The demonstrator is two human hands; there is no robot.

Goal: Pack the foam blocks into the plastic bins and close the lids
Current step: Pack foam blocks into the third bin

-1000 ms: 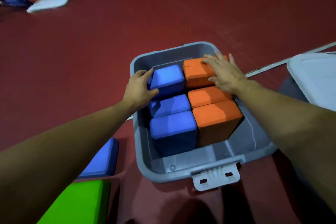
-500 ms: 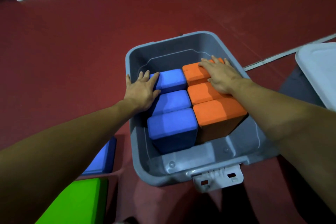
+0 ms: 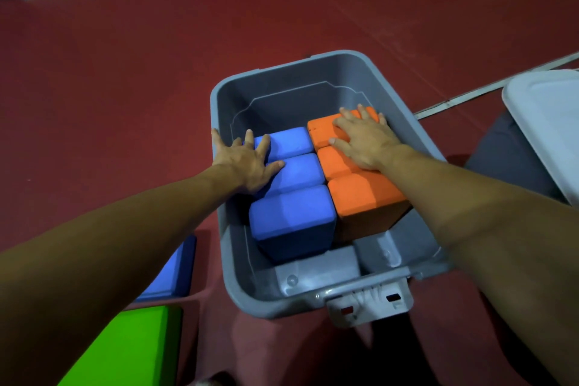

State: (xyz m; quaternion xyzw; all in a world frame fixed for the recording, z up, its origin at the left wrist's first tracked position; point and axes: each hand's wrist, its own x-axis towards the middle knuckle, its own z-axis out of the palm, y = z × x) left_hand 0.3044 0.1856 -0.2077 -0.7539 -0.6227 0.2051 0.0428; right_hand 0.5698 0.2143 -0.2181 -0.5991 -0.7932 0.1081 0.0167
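Blue and orange foam blocks [image 3: 291, 219], now slid nearer inside the grey bin [image 3: 313, 72], under the flat, spread left hand [image 3: 247, 163] and right hand [image 3: 363, 141]; far space freed.

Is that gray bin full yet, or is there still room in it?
Not full. The gray bin holds three blue blocks and three orange blocks, with bare floor showing at its far end.

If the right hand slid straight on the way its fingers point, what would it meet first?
Probably the far wall of the grey bin: the right hand lies flat on the far orange block, fingers toward it; depth is unclear.
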